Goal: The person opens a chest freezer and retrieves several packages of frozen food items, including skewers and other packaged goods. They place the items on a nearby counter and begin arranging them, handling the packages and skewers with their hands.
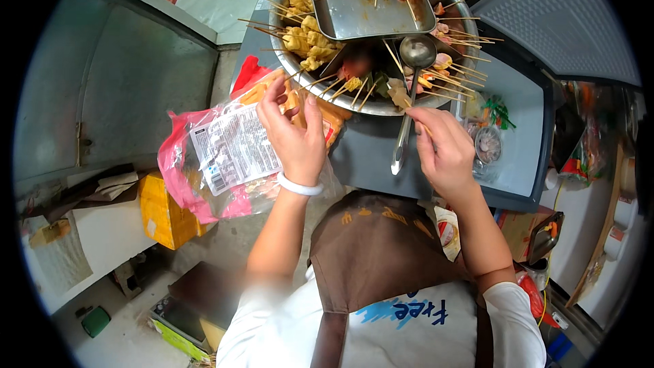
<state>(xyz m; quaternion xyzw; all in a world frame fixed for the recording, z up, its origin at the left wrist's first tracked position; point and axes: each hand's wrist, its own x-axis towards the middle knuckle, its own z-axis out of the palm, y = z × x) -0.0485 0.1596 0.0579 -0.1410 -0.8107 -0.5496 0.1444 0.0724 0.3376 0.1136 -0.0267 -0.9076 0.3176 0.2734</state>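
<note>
My right hand (445,149) pinches the stick of a skewer with a pale, translucent food piece (398,94), held at the near rim of a round metal pot (375,107). Beside that hand, a metal ladle (418,53) leans across the rim with its handle toward me. My left hand (295,130), fingers apart and seemingly holding nothing, hovers over a clear and pink plastic bag of orange sausages (232,151). Its fingertips are close to several stick ends. Inside the divided pot stand yellow folded tofu-like skewers (306,41) and pinkish skewers (442,61).
A metal tray (357,15) with 3 skewered sausages rests over the pot. An open grey chest (516,153) on the right holds bagged items. A yellow carton (162,209) stands at left, and a dark box (191,301) lies on the floor.
</note>
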